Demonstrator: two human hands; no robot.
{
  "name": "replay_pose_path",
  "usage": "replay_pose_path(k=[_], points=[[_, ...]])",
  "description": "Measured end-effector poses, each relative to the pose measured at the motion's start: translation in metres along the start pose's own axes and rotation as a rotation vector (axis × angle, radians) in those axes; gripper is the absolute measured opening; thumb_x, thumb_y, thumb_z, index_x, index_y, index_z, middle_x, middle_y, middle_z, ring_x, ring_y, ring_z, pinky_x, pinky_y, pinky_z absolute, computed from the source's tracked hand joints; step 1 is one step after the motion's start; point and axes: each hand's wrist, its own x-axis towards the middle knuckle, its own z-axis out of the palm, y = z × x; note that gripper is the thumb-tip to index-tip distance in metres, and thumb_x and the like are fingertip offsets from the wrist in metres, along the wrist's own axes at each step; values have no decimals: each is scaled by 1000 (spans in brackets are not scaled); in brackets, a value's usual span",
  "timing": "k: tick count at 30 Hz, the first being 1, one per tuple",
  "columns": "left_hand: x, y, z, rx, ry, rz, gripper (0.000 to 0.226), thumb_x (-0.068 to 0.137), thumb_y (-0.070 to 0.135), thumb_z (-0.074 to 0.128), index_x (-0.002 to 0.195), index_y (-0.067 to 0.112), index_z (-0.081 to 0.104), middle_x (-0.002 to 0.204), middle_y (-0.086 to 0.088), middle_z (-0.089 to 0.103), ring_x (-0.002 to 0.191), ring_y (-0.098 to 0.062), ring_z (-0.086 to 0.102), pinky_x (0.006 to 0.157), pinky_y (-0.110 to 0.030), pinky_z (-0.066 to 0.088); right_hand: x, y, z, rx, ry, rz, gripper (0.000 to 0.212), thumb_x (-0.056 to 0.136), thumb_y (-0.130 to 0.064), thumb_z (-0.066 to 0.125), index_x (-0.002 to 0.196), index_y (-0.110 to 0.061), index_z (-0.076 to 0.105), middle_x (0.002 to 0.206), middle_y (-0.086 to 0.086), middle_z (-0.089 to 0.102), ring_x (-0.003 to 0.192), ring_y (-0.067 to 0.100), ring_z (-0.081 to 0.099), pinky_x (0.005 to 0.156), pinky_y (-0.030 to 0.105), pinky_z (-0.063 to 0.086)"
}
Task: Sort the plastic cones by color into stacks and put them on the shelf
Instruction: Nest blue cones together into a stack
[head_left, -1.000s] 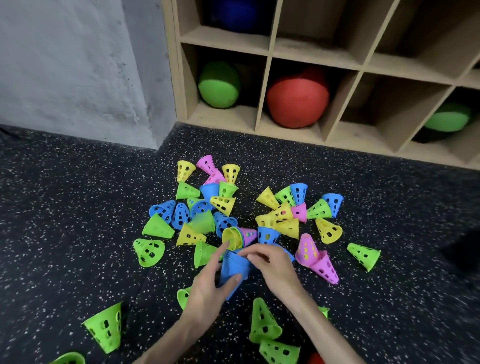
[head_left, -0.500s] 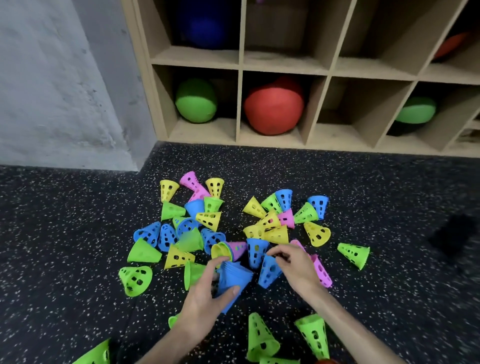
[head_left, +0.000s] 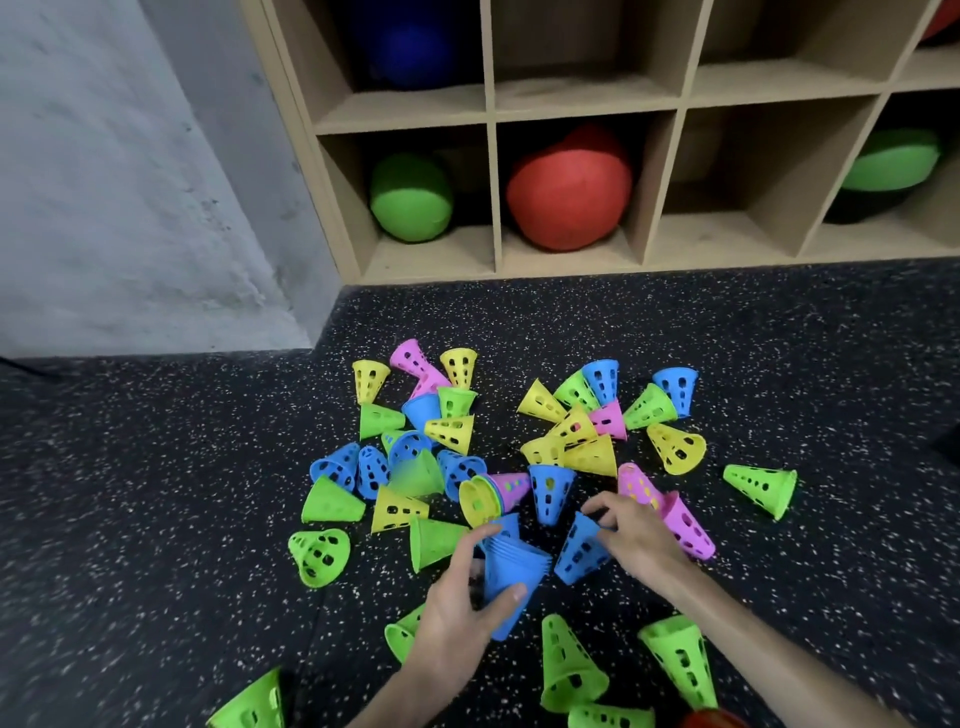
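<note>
Perforated plastic cones in blue, green, yellow and pink lie scattered on the dark speckled floor. My left hand (head_left: 457, 618) grips a stack of nested blue cones (head_left: 511, 577), wide ends up. Just right of the stack, my right hand (head_left: 636, 535) pinches the narrow end of a single blue cone (head_left: 579, 551) that lies tilted on the floor. Another blue cone (head_left: 549, 491) stands narrow end down just beyond my hands. Behind the pile, against the wall, stands the wooden cubby shelf (head_left: 662, 182).
The shelf's cubbies hold a green ball (head_left: 410, 200), a red ball (head_left: 569, 189), a blue ball (head_left: 410, 44) and a green dome (head_left: 891, 161); one bottom cubby (head_left: 743, 228) shows nothing inside. A grey wall (head_left: 130, 182) stands left. Green cones (head_left: 566, 670) lie near my forearms.
My right hand moved right, away from the blue stack, and took hold of a loose blue cone on the floor. The view shifted closer to the shelf.
</note>
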Motion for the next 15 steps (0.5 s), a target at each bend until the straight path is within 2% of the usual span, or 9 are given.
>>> replay_pose_path(k=[2, 4, 5, 7, 15], points=[[-4, -6, 0, 0, 1, -17, 61, 95, 29, 71, 143, 46, 39, 110, 9, 68, 95, 7, 65, 80, -13, 53, -5, -3, -2, 24, 34, -23, 28, 99, -13, 60, 121, -30, 64, 98, -12, 67, 81, 1, 65, 62, 17, 49], [-5, -10, -1, 10, 11, -29, 63, 94, 30, 72, 145, 46, 38, 110, 9, 70, 95, 2, 67, 83, -21, 57, -9, -11, -7, 105, 77, -58, 28, 98, -11, 62, 117, -32, 65, 102, -10, 69, 89, 2, 65, 76, 25, 56], [-5, -11, -1, 16, 21, -27, 64, 94, 31, 72, 145, 47, 38, 111, 9, 70, 95, 2, 67, 83, -21, 57, -11, -15, -9, 154, 93, -79, 28, 97, -11, 63, 116, -32, 67, 103, -8, 69, 92, 3, 65, 84, 29, 56], [-4, -8, -3, 12, 41, -18, 63, 94, 29, 72, 142, 49, 39, 112, 10, 69, 95, 5, 66, 79, -16, 55, -18, -27, -15, 255, 108, -116, 28, 96, -9, 65, 115, -30, 69, 100, -7, 69, 95, 6, 65, 91, 31, 54], [8, 14, -17, 45, 65, 72, 59, 94, 29, 73, 137, 53, 41, 110, 17, 64, 92, 7, 65, 78, -18, 56, -30, -73, -31, 375, 77, -320, 38, 95, -9, 65, 100, -46, 73, 92, -12, 69, 88, -4, 62, 80, 21, 48]])
